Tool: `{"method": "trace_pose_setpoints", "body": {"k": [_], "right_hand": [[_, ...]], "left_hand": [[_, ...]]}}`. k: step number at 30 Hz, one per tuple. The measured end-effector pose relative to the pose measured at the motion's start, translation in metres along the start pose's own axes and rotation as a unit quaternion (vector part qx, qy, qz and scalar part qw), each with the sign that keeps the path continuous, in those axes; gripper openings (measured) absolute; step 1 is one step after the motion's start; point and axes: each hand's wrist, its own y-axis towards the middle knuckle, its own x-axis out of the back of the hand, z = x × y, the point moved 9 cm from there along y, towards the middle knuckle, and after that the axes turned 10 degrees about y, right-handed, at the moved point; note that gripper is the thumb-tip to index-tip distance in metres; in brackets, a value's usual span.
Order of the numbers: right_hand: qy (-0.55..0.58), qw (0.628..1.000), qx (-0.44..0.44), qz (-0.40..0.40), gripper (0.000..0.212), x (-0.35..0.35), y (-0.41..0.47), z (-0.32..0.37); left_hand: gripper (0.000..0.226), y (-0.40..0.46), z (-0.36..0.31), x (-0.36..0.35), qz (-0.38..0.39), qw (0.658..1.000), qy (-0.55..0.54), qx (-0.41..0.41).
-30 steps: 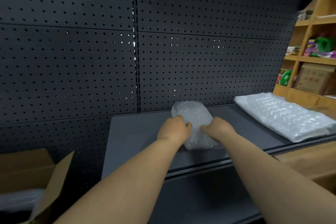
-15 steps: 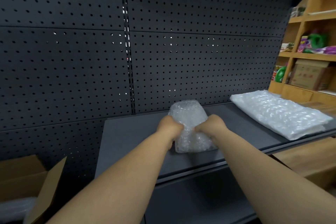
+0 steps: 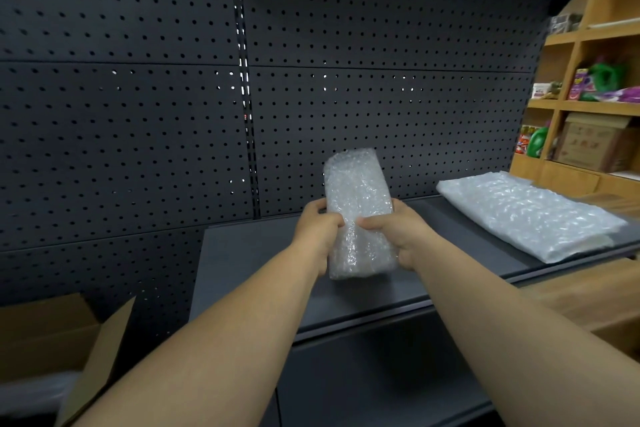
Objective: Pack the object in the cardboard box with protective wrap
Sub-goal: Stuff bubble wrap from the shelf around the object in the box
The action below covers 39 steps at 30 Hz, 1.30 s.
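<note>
Bubble-wrapped bundle [image 3: 356,215], translucent, oblong; we held it upright and clear of the dark shelf [image 3: 249,263], where half a second earlier its lower end sat on the shelf surface and a second earlier it lay lower under our hands; contents hidden by the wrap. Left hand [image 3: 317,229], grasping the bundle's 9 o'clock edge, fingers curled round it; right hand [image 3: 398,232], grasping the 3 o'clock edge, thumb laid across the front. Spare bubble wrap [image 3: 526,215], folded flat, lying on the shelf at 3 o'clock of the bundle, well apart from it. Cardboard box [image 3: 52,336], open, one flap raised, at 8 o'clock of the bundle, low in the frame and below shelf level; something pale showed inside it, too blurred to name. Pegboard wall [image 3: 138,114], black, behind the shelf; wooden shelving [image 3: 568,104] with assorted goods at 2 o'clock. Judgement: wrapping appeared finished and the lift begun; what remained was carrying the bundle down toward 8 o'clock into the box.
</note>
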Motion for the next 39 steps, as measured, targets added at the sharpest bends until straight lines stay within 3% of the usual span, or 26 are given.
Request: {"method": "trace_pose_setpoints", "body": {"k": [4, 7, 10, 15, 17, 19, 21, 27, 33, 39], "right_hand": [[-0.070, 0.996, 0.048, -0.038, 0.042, 0.006, -0.004, 0.013], [-0.271, 0.949, 0.140, -0.079, 0.030, 0.005, -0.014, 0.043], [-0.476, 0.841, 0.229, -0.115, 0.025, -0.013, -0.032, 0.069], [-0.634, 0.689, 0.339, -0.092, 0.042, -0.060, -0.059, 0.068], [-0.659, 0.645, 0.377, -0.082, 0.044, -0.076, -0.067, 0.060], [-0.678, 0.617, 0.395, -0.067, 0.045, -0.091, -0.074, 0.050], [-0.688, 0.604, 0.399, -0.049, 0.045, -0.107, -0.081, 0.042], [-0.661, 0.622, 0.420, -0.021, 0.038, -0.160, -0.093, 0.025], [-0.648, 0.623, 0.437, 0.031, 0.045, -0.236, -0.130, 0.008], [-0.649, 0.616, 0.443, 0.050, 0.035, -0.320, -0.168, -0.029]], "left_hand": [[0.042, -0.008, -0.012, 0.012, -0.026, 0.993, 0.100, -0.056], [0.030, -0.016, -0.032, 0.037, -0.093, 0.966, 0.212, -0.118], [0.035, -0.031, -0.054, 0.069, -0.200, 0.863, 0.429, -0.173], [0.033, -0.064, -0.073, 0.107, -0.286, 0.679, 0.637, -0.227], [0.030, -0.074, -0.070, 0.120, -0.287, 0.626, 0.685, -0.237], [0.029, -0.084, -0.064, 0.138, -0.288, 0.599, 0.711, -0.228], [0.030, -0.094, -0.059, 0.157, -0.290, 0.587, 0.725, -0.215], [0.033, -0.124, -0.051, 0.218, -0.313, 0.581, 0.730, -0.177], [0.034, -0.155, -0.042, 0.291, -0.320, 0.566, 0.743, -0.156], [0.036, -0.186, -0.026, 0.377, -0.303, 0.558, 0.760, -0.139]]}}
